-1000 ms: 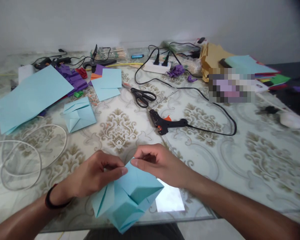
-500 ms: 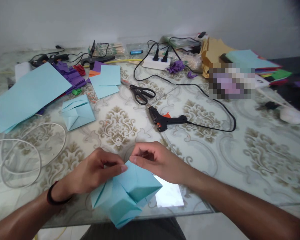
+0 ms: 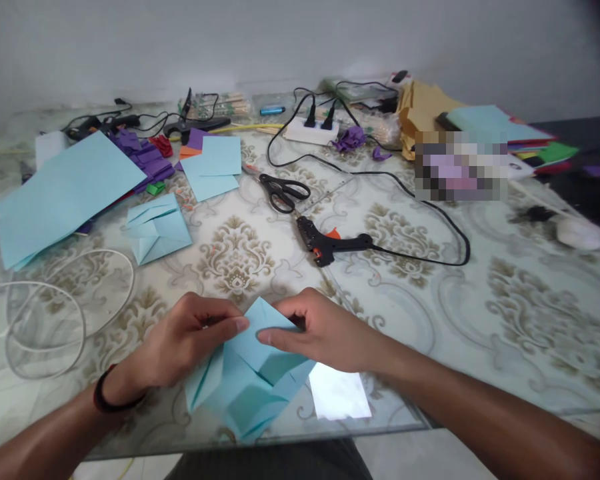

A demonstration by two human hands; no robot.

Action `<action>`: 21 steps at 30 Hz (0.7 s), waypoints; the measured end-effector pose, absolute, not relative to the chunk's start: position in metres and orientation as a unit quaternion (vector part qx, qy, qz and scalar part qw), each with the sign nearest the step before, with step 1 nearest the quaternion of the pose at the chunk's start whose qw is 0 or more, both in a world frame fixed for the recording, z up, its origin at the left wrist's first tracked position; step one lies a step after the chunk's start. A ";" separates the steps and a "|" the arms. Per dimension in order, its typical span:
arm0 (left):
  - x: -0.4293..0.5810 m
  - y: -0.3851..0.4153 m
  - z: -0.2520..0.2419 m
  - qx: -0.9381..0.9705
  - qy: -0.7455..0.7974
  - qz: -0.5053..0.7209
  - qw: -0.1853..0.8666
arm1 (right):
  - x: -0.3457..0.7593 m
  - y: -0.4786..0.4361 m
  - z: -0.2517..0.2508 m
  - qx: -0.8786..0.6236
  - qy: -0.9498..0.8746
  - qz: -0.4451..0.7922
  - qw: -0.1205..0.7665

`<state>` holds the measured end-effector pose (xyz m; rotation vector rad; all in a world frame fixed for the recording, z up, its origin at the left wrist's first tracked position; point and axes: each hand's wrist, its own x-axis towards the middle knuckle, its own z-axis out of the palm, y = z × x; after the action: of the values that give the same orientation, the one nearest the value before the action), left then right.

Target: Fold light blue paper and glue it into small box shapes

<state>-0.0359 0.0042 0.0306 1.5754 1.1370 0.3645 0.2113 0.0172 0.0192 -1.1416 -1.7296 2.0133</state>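
A light blue folded paper piece (image 3: pixel 253 380) lies at the near edge of the glass-topped table (image 3: pixel 480 320). My left hand (image 3: pixel 185 340), with a black band at the wrist, pinches the paper's upper left part between thumb and forefinger. My right hand (image 3: pixel 320 330) grips the upper right part, its fingers curled around a raised pointed flap. The two hands nearly touch over the paper's top corner.
Another folded blue piece (image 3: pixel 156 228), blue sheets (image 3: pixel 63 193) and blue squares (image 3: pixel 213 167) lie to the left and behind. Scissors (image 3: pixel 283 190) and a corded black glue gun (image 3: pixel 330 243) sit mid-table. A white cable loop (image 3: pixel 55 313) is at left, a power strip (image 3: pixel 313 130) at the back.
The paper's top corner has come up as a pointed flap between my hands. My right hand has slid down and to the right along it. My left hand has barely moved.
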 end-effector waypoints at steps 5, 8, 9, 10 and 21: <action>-0.037 0.004 0.031 0.665 0.481 0.153 0.550 | 0.212 0.017 0.020 -0.398 -0.608 0.676 0.124; -0.037 0.005 0.033 0.663 0.484 0.154 0.550 | 0.213 0.017 0.021 -0.391 -0.619 0.671 0.117; -0.037 0.005 0.033 0.663 0.484 0.153 0.549 | 0.214 0.017 0.021 -0.392 -0.624 0.666 0.115; -0.037 0.005 0.034 0.664 0.484 0.152 0.549 | 0.214 0.017 0.022 -0.393 -0.628 0.662 0.114; -0.043 0.007 0.033 0.655 0.486 0.163 0.555 | 0.216 0.019 0.021 -0.382 -0.646 0.649 0.125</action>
<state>-0.0435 0.0066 0.0325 1.5478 1.1482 0.3860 0.2161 0.0193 0.0213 -1.1137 -1.8821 1.8920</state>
